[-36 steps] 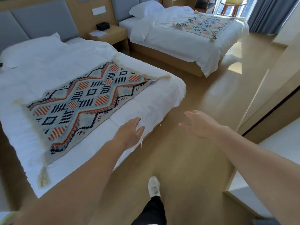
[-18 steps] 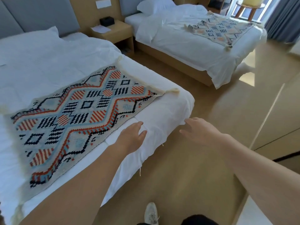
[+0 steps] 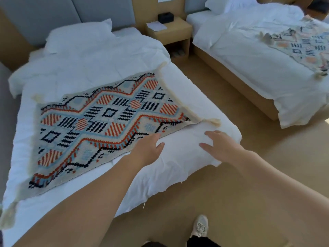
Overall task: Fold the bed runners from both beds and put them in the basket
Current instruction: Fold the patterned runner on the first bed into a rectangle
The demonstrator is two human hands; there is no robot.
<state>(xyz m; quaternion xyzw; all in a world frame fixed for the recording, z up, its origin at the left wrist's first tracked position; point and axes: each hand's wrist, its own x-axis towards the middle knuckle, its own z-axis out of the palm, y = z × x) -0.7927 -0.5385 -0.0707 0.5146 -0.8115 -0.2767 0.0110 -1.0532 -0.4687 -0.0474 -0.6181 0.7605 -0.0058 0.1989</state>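
Note:
A patterned bed runner (image 3: 99, 125) in red, blue and black with cream tassels lies flat across the near bed (image 3: 89, 56). My left hand (image 3: 147, 148) reaches over the runner's front edge, fingers relaxed, holding nothing. My right hand (image 3: 220, 147) hovers over the white duvet at the bed's foot corner, fingers spread and empty, a little short of the runner's tasselled corner (image 3: 212, 122). A second, similar runner (image 3: 300, 49) lies rumpled on the far bed (image 3: 249, 56) at the upper right. No basket is in view.
A wooden nightstand (image 3: 170, 31) with a black box and a notepad stands between the beds. Wood floor (image 3: 231, 193) runs between and in front of the beds. My shoe (image 3: 200, 227) is on the floor near the bed's foot.
I have stepped closer to the near bed. Both hands moved forward, from over the floor and bed edge to over the duvet by the runner's front edge.

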